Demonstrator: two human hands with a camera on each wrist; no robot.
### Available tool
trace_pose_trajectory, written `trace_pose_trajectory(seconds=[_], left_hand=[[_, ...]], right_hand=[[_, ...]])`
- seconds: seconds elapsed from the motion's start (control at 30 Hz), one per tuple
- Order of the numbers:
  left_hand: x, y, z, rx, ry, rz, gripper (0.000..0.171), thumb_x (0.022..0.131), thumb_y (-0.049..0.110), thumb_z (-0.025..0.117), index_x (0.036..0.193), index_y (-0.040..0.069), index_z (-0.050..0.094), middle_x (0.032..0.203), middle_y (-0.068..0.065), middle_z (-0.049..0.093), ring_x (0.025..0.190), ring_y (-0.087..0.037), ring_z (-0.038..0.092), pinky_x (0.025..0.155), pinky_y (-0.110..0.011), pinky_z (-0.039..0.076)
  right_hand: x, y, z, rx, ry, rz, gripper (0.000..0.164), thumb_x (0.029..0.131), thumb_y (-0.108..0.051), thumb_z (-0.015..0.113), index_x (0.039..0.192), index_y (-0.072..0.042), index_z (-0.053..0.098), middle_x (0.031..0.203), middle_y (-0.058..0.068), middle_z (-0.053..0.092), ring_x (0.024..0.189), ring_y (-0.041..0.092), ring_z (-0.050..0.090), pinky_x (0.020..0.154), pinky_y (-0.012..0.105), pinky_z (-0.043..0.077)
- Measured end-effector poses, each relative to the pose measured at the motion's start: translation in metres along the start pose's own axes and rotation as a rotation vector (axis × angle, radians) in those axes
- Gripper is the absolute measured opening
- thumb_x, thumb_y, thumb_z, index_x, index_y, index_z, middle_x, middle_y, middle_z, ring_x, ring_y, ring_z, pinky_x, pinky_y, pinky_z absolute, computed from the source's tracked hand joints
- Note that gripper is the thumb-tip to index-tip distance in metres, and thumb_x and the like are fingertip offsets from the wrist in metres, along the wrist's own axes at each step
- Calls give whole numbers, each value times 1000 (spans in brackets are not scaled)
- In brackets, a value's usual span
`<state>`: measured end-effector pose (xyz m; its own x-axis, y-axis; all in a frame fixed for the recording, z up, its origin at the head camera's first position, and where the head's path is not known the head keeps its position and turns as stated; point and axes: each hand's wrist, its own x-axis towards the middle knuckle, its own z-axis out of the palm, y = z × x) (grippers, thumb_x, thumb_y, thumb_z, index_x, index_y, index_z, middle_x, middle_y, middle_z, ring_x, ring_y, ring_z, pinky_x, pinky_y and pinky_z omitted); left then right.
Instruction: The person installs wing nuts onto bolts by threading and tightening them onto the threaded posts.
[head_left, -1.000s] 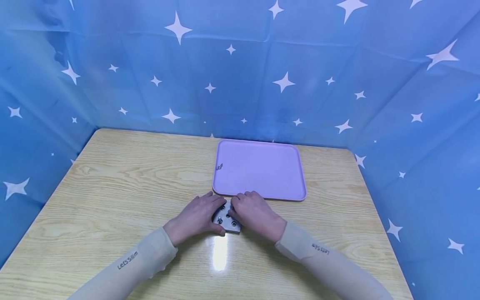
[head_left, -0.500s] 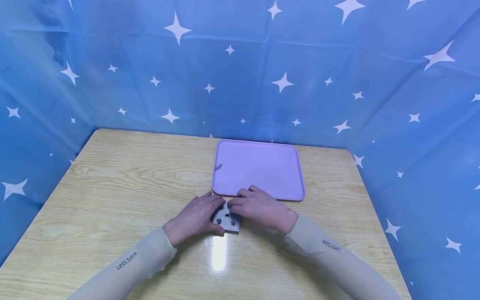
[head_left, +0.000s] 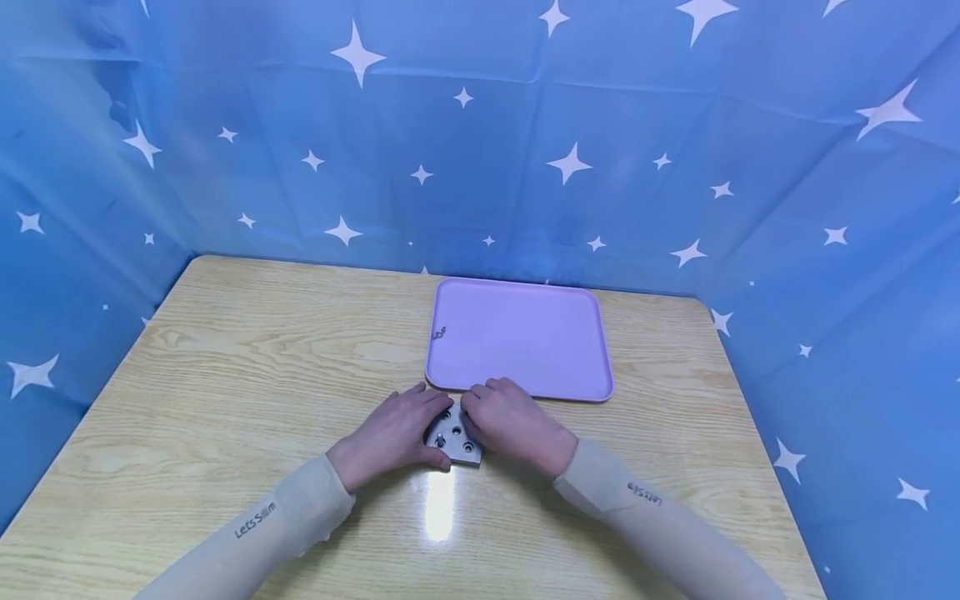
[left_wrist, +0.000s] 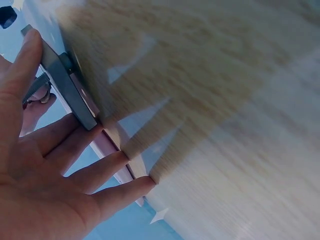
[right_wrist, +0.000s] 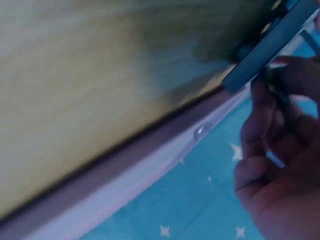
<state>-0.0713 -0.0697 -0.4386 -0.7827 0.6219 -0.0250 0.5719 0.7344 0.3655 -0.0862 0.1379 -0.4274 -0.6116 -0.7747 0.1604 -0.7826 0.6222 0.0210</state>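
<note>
A grey metal plate (head_left: pixel 459 452) with several holes lies on the table, seen edge-on in the left wrist view. My left hand (head_left: pixel 397 429) holds it from the left, thumb at the near edge and fingers spread along the far side. A threaded bolt (left_wrist: pixel 36 90) stands up from the plate. Over the plate's right far corner, my right hand (head_left: pixel 510 423) has its fingers curled. In the right wrist view those fingers pinch a dark, slim, rod-like piece (right_wrist: pixel 281 95) at the plate's face; its lower end is hidden behind them.
A lilac tray (head_left: pixel 521 337) lies just beyond the plate and both hands. The wood-grain table (head_left: pixel 285 358) extends to either side, with a blue starred curtain (head_left: pixel 480 142) behind it.
Half a second ago my right hand was turned outward with its fingers straighter; it has come back left and curled over the plate corner. My left hand and the plate have stayed put.
</note>
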Motion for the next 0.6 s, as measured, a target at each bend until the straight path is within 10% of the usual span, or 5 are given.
trace_pose_trajectory(seconds=[0.37, 0.6], left_hand=[[1, 0, 1, -13, 16, 23, 88, 61, 59, 81, 128, 7, 57, 125, -6, 59, 122, -31, 49, 86, -52, 47], [0, 0, 0, -19, 14, 22, 88, 61, 58, 82, 131, 11, 56, 129, -5, 58, 122, -31, 49, 86, -55, 46]], right_hand=[[0, -10, -1, 78, -4, 188, 15, 87, -19, 63, 76, -10, 59, 66, -2, 54, 55, 14, 48, 54, 31, 44], [-6, 7, -22, 128, -165, 5, 35, 89, -23, 67, 124, -18, 61, 112, -5, 63, 99, 15, 56, 83, 37, 46]])
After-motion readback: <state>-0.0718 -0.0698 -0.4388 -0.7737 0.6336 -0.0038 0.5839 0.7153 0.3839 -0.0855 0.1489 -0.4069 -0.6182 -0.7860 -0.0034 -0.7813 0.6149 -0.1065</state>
